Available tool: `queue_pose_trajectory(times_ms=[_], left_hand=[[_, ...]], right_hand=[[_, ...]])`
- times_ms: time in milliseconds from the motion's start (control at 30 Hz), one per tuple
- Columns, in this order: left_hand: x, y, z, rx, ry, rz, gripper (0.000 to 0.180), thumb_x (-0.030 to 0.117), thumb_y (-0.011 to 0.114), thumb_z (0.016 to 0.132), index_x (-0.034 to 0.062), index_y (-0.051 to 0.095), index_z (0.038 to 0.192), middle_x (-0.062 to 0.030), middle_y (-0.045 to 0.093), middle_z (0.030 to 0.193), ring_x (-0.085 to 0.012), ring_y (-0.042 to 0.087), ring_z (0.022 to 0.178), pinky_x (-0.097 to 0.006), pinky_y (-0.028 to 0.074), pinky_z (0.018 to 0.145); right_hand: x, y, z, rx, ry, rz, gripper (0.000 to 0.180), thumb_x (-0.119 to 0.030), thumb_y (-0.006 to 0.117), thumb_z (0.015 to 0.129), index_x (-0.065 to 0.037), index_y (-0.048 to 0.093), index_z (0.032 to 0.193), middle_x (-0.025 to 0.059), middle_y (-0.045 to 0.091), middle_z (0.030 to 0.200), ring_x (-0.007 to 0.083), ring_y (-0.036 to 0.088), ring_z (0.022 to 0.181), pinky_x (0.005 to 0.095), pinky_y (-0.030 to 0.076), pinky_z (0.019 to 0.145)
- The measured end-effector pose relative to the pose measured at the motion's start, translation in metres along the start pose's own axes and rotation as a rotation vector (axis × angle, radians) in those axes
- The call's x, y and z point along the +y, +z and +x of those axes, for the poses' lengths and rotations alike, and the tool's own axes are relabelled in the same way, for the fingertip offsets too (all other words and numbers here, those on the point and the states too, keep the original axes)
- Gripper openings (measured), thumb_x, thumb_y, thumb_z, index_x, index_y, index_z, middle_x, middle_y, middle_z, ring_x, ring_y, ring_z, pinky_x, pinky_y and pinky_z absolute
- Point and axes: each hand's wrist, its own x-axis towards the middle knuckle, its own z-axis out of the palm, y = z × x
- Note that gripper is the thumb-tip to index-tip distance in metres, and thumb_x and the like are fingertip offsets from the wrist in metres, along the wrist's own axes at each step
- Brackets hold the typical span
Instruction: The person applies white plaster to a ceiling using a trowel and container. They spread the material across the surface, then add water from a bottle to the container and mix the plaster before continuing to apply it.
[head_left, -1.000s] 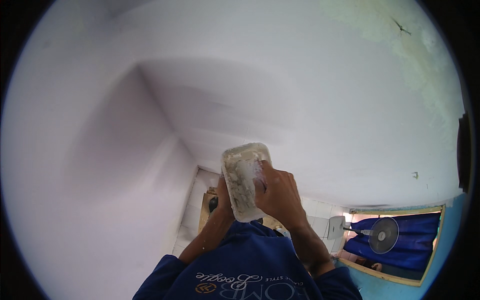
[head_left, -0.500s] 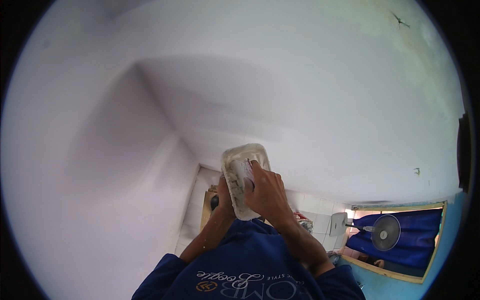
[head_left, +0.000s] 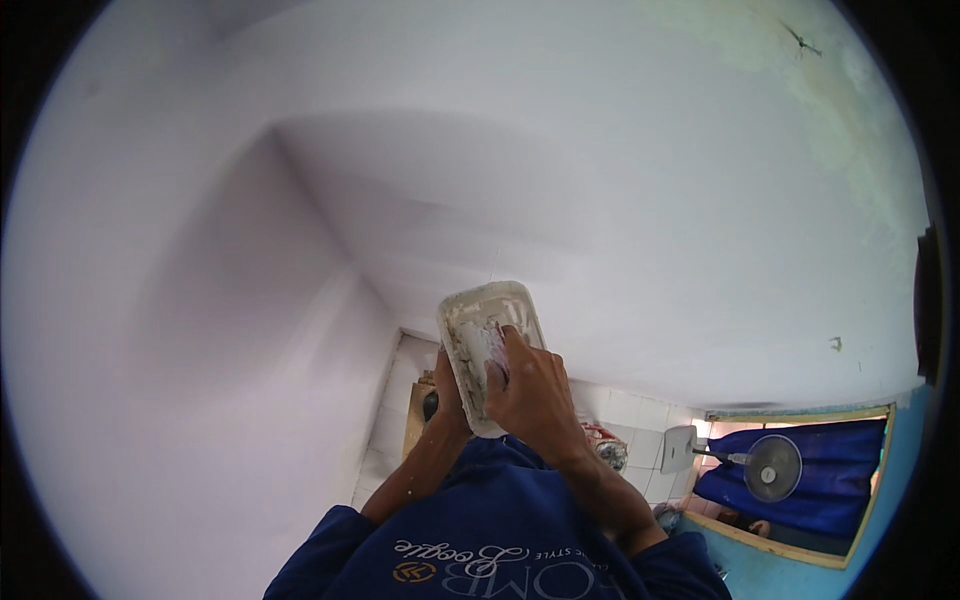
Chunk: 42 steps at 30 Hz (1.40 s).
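Note:
A pale, shallow rectangular tray [head_left: 522,312] is held up in front of my chest, its inside smeared with whitish paste. My left hand [head_left: 450,398] grips it from the left side and underneath; most of those fingers are hidden behind it. Over the tray's right edge reaches my right hand [head_left: 534,388], closed around a flat putty scraper [head_left: 484,345] with a whitish, paste-covered blade. The blade lies inside the tray, against the paste. My fingers cover much of the scraper's grip.
Smooth whitish walls meet in a corner [head_left: 350,262] ahead and to the left. Lower right, a fan [head_left: 772,469] stands before a wood-framed opening with a blue curtain [head_left: 835,460]. White tiles [head_left: 640,445] and a brown wooden piece [head_left: 413,415] show below.
The tray has risen slightly and its inside faces me a little more. My right hand and the scraper have shifted slightly within it, showing more of the whitish blade.

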Motion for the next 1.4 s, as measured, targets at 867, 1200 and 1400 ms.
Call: queue_pose_trajectory(times_ms=[867,1200,1400], left_hand=[[0.002,-0.007,0.010,-0.073,0.029,-0.005,0.066,0.056,0.025,0.104,0.0081,0.046,0.144,-0.0150,0.058,0.134,-0.0307,0.060,0.120,-0.045,0.053,0.100],[0.004,-0.022,0.012,-0.203,0.006,-0.122,0.066,0.056,0.026,0.104,0.0083,0.046,0.145,-0.0159,0.058,0.134,-0.0308,0.062,0.117,-0.044,0.053,0.100],[0.006,-0.023,0.016,-0.151,0.036,-0.080,0.066,0.056,0.027,0.104,0.0084,0.047,0.145,-0.0161,0.058,0.134,-0.0304,0.061,0.118,-0.044,0.053,0.101]], right_hand=[[0.005,-0.002,0.000,0.028,-0.009,0.026,0.037,-0.007,0.065,0.084,0.009,0.058,0.116,0.0287,0.067,0.079,0.0474,0.067,0.079,0.0505,0.053,0.075],[0.011,0.003,0.013,0.018,0.081,0.090,0.032,-0.006,0.066,0.083,0.009,0.062,0.111,0.0294,0.068,0.084,0.0476,0.068,0.079,0.0475,0.055,0.073],[0.003,0.006,0.011,0.006,0.039,0.049,0.037,-0.007,0.065,0.083,0.008,0.060,0.117,0.0288,0.068,0.084,0.0481,0.068,0.080,0.0504,0.055,0.075]])
